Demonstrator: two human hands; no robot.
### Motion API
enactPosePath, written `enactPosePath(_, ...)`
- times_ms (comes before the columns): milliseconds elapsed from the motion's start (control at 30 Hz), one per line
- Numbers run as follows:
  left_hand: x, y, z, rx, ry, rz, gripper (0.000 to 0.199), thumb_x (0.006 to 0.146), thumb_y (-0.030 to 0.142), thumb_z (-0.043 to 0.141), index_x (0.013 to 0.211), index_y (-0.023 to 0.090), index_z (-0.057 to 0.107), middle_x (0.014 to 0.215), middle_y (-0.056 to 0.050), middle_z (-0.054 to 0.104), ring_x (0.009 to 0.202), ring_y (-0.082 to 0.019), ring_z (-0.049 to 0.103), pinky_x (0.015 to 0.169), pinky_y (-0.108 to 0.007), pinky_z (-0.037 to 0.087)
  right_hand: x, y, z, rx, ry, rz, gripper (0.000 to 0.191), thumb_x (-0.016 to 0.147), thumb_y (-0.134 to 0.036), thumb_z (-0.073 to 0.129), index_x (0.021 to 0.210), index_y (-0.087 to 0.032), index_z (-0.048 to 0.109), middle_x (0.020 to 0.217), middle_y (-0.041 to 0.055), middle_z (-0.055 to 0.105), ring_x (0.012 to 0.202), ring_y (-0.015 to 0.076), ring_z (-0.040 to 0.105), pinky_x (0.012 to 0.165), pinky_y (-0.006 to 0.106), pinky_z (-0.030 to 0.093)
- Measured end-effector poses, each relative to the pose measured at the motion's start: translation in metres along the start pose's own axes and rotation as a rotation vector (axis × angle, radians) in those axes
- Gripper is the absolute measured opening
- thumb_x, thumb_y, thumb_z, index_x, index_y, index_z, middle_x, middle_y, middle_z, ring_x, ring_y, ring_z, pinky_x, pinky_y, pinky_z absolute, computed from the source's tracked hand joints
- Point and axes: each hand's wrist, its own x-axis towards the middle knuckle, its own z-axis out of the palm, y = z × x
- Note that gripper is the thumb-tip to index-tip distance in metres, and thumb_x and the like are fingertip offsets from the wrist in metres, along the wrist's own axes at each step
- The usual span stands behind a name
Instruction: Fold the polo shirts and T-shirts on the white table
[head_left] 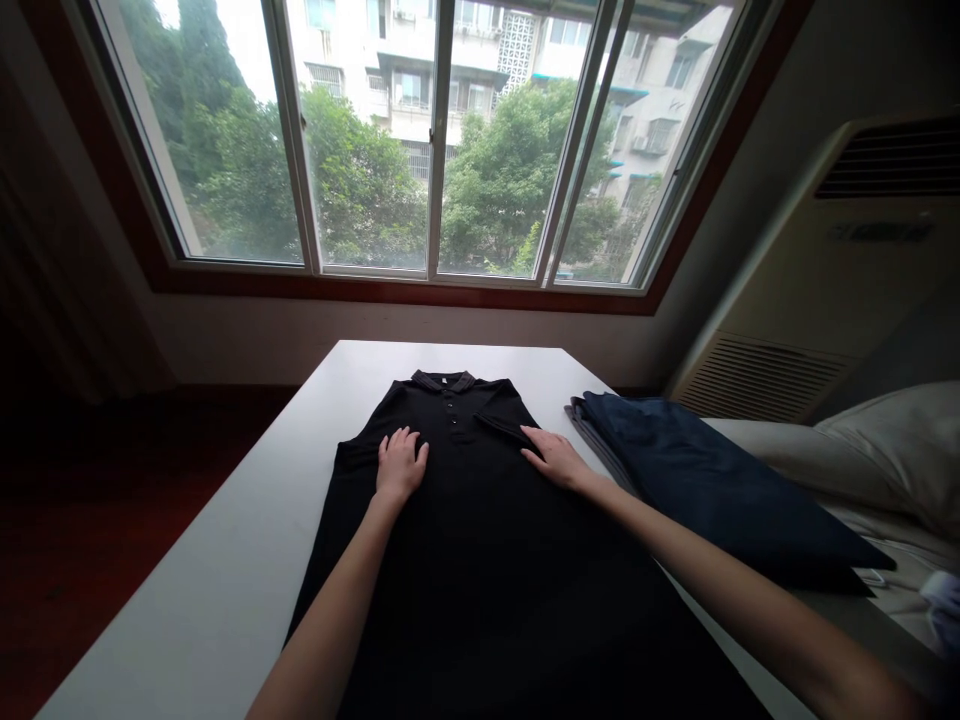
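A black polo shirt (pixel 465 560) lies front side up, its collar (pixel 442 381) toward the window and a short buttoned placket below it. The sleeve on the right (pixel 504 415) is folded inward over the chest. My left hand (pixel 400 465) rests flat on the left chest of the shirt, fingers spread. At the shirt's right edge, my right hand (pixel 553 456) lies with its fingers stretched out, touching the folded sleeve's hem. Neither hand grips anything that I can see. The shirt's lower end runs out of view toward me.
The shirt is on a white table (pixel 225 540). Folded dark blue and grey clothes (pixel 697 470) are stacked along its right side, beside a beige covered surface (pixel 885 450). A window (pixel 435 150) stands beyond the table, and a large air conditioner (pixel 825 270) is at the right.
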Motion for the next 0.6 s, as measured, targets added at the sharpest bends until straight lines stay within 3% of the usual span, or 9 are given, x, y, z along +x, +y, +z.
enactPosePath(233, -0.001, -0.002, 0.002, 0.004, -0.004, 0.012, 0.041, 0.097, 0.037, 0.041, 0.128, 0.015, 0.058, 0.145, -0.014, 0.049, 0.139, -0.026, 0.038, 0.118, -0.045, 0.018, -0.053, 0.023, 0.01, 0.009, 0.086, 0.111, 0.052, 0.096, -0.04, 0.037, 0.144, -0.018, 0.041, 0.147, 0.0122, 0.047, 0.137, 0.0268, 0.041, 0.114, 0.051, 0.027)
enactPosePath(400, 0.002, -0.003, 0.004, -0.023, 0.0, -0.002, 0.038, 0.096, 0.036, 0.044, 0.126, 0.018, 0.06, 0.146, -0.012, 0.049, 0.14, -0.025, 0.037, 0.119, -0.044, 0.017, -0.066, 0.039, 0.014, 0.04, 0.199, 0.314, 0.05, 0.094, -0.038, 0.038, 0.135, -0.011, 0.048, 0.14, 0.0179, 0.053, 0.13, 0.0297, 0.049, 0.107, 0.047, 0.038)
enactPosePath(500, 0.007, -0.003, -0.003, -0.177, -0.023, -0.066, 0.033, 0.094, 0.036, 0.05, 0.12, 0.02, 0.064, 0.141, -0.009, 0.055, 0.137, -0.024, 0.042, 0.119, -0.044, 0.016, -0.066, 0.045, 0.018, 0.09, 0.235, 0.298, 0.047, 0.092, -0.036, 0.04, 0.132, -0.012, 0.05, 0.136, 0.0179, 0.056, 0.128, 0.0295, 0.05, 0.107, 0.044, 0.04)
enactPosePath(600, 0.002, -0.008, -0.02, -0.444, -0.046, -0.102, 0.033, 0.093, 0.032, 0.049, 0.119, 0.019, 0.064, 0.131, -0.007, 0.063, 0.128, -0.021, 0.053, 0.115, -0.036, 0.029, -0.065, 0.05, 0.023, 0.163, 0.267, 0.261, 0.047, 0.091, -0.037, 0.041, 0.13, -0.013, 0.051, 0.133, 0.0171, 0.058, 0.126, 0.0293, 0.053, 0.107, 0.044, 0.041)
